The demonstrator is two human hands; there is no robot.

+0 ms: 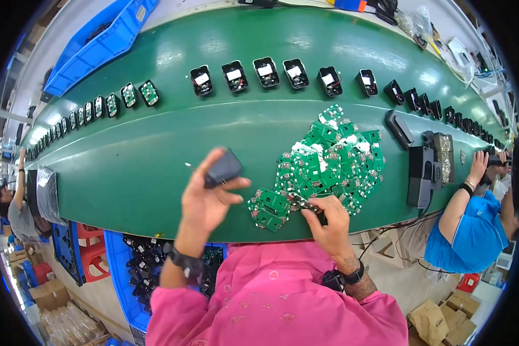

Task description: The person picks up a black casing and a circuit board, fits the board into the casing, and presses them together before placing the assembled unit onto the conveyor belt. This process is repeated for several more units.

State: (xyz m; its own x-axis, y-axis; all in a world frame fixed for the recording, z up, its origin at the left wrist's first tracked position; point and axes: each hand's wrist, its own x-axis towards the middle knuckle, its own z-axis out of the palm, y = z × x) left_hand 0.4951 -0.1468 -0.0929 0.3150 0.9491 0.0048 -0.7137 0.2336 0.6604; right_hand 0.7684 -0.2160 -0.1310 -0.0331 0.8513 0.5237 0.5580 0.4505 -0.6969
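Observation:
My left hand [205,199] is raised over the near middle of the green bench, its fingers curled around a small black plastic case [227,166]. At the near edge of a heap of green circuit boards [328,164], my right hand [328,224] is closed in a pinch on a circuit board [299,202]. A few more boards [269,207] lie just left of that hand, partly overlapping. Which parts of the pinched board touch the heap I cannot tell.
Open black cases [265,72] with white parts inside stand in a curved row at the back; cases with green boards [128,95] continue left. A black power screwdriver-like tool [399,130] and a dark box [421,173] sit at right. A co-worker [467,225] works beyond them. A blue bin [127,277] is below.

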